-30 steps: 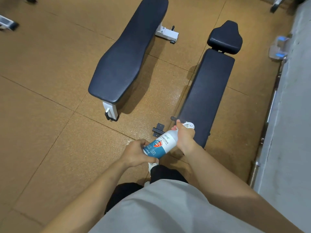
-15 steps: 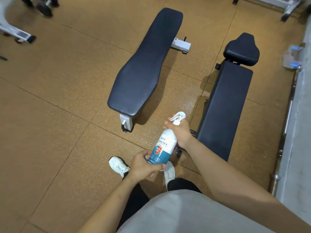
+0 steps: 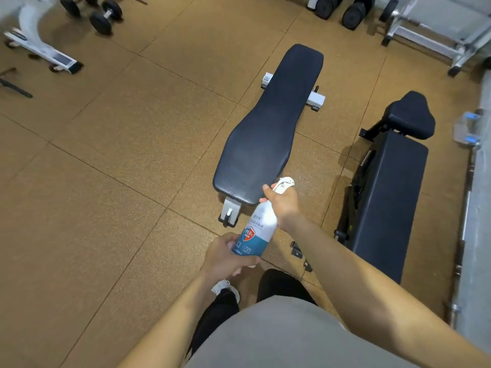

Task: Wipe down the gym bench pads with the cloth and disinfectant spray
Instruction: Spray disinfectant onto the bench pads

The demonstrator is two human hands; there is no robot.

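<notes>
brown tiled floor [image 3: 106, 181] under me, flat bench [image 3: 268, 128] standing ahead, second bench [image 3: 385, 195] just right of it, dumbbells [image 3: 105, 18] far left, my white shoe [image 3: 224, 286] below

The spray bottle [image 3: 256, 235] was white up top, teal-blue at btm, w/ a red shield on the label. The flat bench pad [image 3: 268, 134] was dark navy w/ a fine dotted weave; the 2nd bench [image 3: 385, 203] plain black. The floor [image 3: 119, 181] was orange-brown, speckled, w/ dark seams. The shirt [image 3: 279, 335] was grey, trousers [image 3: 215, 314] black, shoe [image 3: 224, 286] white, dumbbells [image 3: 102, 18] black.
</notes>
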